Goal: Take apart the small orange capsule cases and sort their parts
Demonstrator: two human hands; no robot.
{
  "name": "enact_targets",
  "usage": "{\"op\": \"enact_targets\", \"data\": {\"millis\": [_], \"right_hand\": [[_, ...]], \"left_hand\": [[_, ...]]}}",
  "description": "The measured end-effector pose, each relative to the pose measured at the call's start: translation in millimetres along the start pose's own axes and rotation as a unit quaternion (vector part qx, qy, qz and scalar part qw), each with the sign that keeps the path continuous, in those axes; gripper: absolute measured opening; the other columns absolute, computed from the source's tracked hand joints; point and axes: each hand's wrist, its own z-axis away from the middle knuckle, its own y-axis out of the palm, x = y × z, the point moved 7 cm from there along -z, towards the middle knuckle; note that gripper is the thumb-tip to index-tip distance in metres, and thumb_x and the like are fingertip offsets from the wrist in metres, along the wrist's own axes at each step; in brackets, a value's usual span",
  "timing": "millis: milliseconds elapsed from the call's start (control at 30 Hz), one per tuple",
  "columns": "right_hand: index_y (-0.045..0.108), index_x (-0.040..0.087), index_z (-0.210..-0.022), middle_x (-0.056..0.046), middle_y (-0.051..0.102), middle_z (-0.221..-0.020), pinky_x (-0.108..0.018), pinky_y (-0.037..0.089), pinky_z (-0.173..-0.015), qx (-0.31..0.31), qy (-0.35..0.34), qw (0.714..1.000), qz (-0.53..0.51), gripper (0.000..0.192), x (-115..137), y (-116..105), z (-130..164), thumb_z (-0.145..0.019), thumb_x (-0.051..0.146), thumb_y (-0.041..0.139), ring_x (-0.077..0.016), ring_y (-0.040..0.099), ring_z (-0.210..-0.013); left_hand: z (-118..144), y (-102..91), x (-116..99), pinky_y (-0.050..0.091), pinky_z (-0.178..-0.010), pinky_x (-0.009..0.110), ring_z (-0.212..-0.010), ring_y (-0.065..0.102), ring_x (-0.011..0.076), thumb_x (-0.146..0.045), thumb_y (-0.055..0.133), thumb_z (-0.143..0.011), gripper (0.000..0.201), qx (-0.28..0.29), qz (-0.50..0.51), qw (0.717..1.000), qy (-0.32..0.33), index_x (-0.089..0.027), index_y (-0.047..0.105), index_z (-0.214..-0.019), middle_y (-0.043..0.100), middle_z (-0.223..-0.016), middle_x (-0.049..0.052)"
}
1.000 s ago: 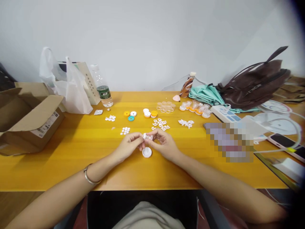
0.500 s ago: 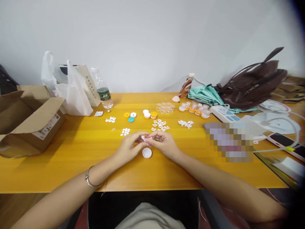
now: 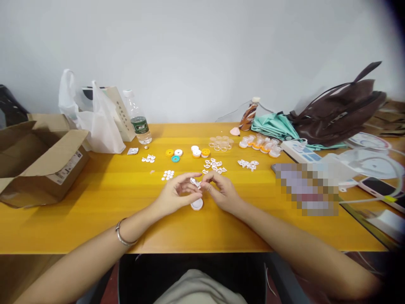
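Left hand [image 3: 175,196] and right hand [image 3: 221,192] meet fingertip to fingertip, both pinching one small white part [image 3: 195,183] between them. White round cap [image 3: 196,204] lies on the table [image 3: 95,202] just beneath the hands, touching neither visibly.

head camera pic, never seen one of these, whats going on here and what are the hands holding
The camera sits on a person's head and looks down at their own bare hands over a yellow table. The left hand and right hand together pinch a small white piece between their fingertips. Just below them lies a white cap. Farther back are scattered white bits, coloured rings, a water bottle, a cardboard box and a brown bag.
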Motion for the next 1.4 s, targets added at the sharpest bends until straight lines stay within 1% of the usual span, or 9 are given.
{"op": "enact_targets", "data": {"millis": [133,300,533,700,767,867,1033,1200,1400], "right_hand": [[0.053,0.021,-0.080,-0.001,0.059,-0.073,-0.026,0.043,-0.063,0.018,-0.028,0.999,0.040,0.013,2.0,2.1,0.6,-0.088,0.030,0.046,-0.0128,0.054,-0.066],[0.054,0.022,-0.081,-0.004,0.059,-0.072,-0.030,0.041,-0.066,0.029,-0.130,0.979,0.157,0.015,14.8,1.2,2.8,-0.089,0.025,0.042,-0.0157,0.052,-0.067],[0.050,0.021,-0.079,-0.003,0.056,-0.069,-0.029,0.041,-0.063,0.009,-0.103,0.984,0.146,0.013,4.6,2.1,0.3,-0.089,0.023,0.042,-0.0149,0.051,-0.063],[0.055,0.022,-0.078,-0.003,0.058,-0.071,-0.030,0.041,-0.067,-0.030,-0.139,0.979,0.150,0.012,9.7,-12.1,-0.7,-0.087,0.025,0.048,-0.0158,0.052,-0.067],[0.057,0.022,-0.079,-0.003,0.060,-0.074,-0.029,0.041,-0.069,-0.076,-0.094,0.983,0.139,0.011,1.7,-30.0,-6.8,-0.086,0.026,0.049,-0.0156,0.053,-0.070],[0.058,0.020,-0.078,-0.002,0.059,-0.075,-0.028,0.041,-0.066,-0.151,0.024,0.979,0.135,0.011,-27.2,-59.9,-16.5,-0.083,0.028,0.053,-0.0144,0.052,-0.069],[0.059,0.016,-0.073,-0.001,0.059,-0.068,-0.025,0.039,-0.059,-0.096,0.136,0.976,0.138,0.013,-75.0,-66.2,-23.5,-0.077,0.028,0.056,-0.0125,0.050,-0.061],[0.062,0.017,-0.076,-0.002,0.060,-0.068,-0.025,0.039,-0.059,-0.037,0.141,0.977,0.154,0.013,-85.0,-52.3,-22.7,-0.077,0.028,0.056,-0.0128,0.049,-0.061],[0.066,0.017,-0.079,-0.004,0.062,-0.075,-0.027,0.041,-0.062,-0.012,0.133,0.977,0.167,0.014,-87.3,-49.0,-23.8,-0.078,0.027,0.056,-0.0134,0.051,-0.064]], "left_hand": [[-3.1,-4.7,0.9,0.053,-0.068,0.025,-0.069,0.064,0.0135,-0.035,0.068,-0.071,0.029,-0.031,0.023,0.999,-0.030,-0.013,0.065,-0.089,0.069,-0.079,0.006],[-5.1,-2.6,5.1,0.052,-0.068,0.025,-0.065,0.064,0.0130,-0.038,0.069,-0.070,0.031,-0.012,0.042,0.997,-0.066,-0.012,0.065,-0.088,0.069,-0.077,0.005],[-4.7,0.2,3.5,0.053,-0.069,0.026,-0.069,0.065,0.0146,-0.035,0.069,-0.070,0.027,-0.047,0.028,0.997,-0.050,-0.012,0.066,-0.084,0.070,-0.076,0.005],[-8.9,-19.5,10.4,0.052,-0.068,0.027,-0.068,0.065,0.0153,-0.039,0.068,-0.070,0.030,-0.093,0.015,0.993,-0.065,-0.011,0.064,-0.080,0.070,-0.074,0.006],[-11.1,-27.7,12.1,0.051,-0.073,0.028,-0.073,0.065,0.0148,-0.038,0.066,-0.072,0.030,-0.104,0.001,0.993,-0.055,-0.011,0.063,-0.086,0.070,-0.079,0.006],[-12.9,-28.0,12.8,0.048,-0.079,0.028,-0.082,0.063,0.0150,-0.034,0.062,-0.076,0.032,-0.084,-0.028,0.995,-0.035,-0.013,0.060,-0.099,0.069,-0.091,0.008],[-10.4,-20.3,11.3,0.046,-0.078,0.027,-0.082,0.061,0.0137,-0.027,0.059,-0.077,0.031,-0.073,-0.059,0.995,-0.015,-0.015,0.054,-0.105,0.066,-0.093,0.006],[-8.4,-16.8,8.2,0.044,-0.074,0.025,-0.077,0.060,0.0111,-0.023,0.060,-0.077,0.028,-0.074,-0.022,0.997,0.000,-0.020,0.041,-0.097,0.065,-0.083,0.001],[-7.3,-15.9,1.1,0.043,-0.073,0.024,-0.079,0.058,0.0122,-0.025,0.059,-0.078,0.015,-0.078,-0.069,0.994,0.017,-0.017,0.048,-0.083,0.062,-0.084,0.003]]}}
